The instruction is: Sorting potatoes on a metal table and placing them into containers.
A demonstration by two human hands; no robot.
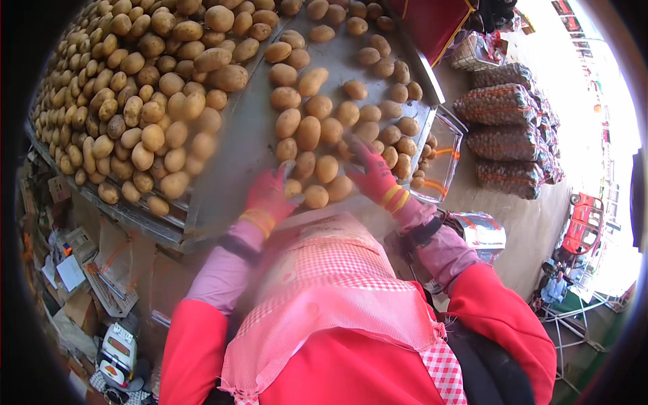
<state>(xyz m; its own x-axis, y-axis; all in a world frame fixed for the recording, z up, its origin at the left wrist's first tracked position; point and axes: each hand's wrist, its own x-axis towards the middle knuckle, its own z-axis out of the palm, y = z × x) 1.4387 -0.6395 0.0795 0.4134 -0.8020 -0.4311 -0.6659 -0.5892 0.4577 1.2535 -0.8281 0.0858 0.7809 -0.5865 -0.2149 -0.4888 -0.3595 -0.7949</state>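
My left hand [273, 195], in a red and grey work glove, is at the near edge of a metal sorting table [238, 147], its fingers spread beside a potato [316, 196]. My right hand [368, 169], gloved alike with yellow bands at the wrist, lies over the right part of a loose group of potatoes [320, 132]. Its fingertips touch or nearly touch some of them; whether it grips one I cannot tell. A big heap of potatoes [152, 101] covers the left side. Past the table's right end, more potatoes lie in a clear plastic bag [445, 162] with orange stripes.
Filled mesh sacks [498, 104] are stacked on the floor at the right, near a white basket [473, 53]. A bag with a silvery lining [478, 230] stands below the table's right end. Crates, papers and a label printer or similar device [117, 354] are at lower left.
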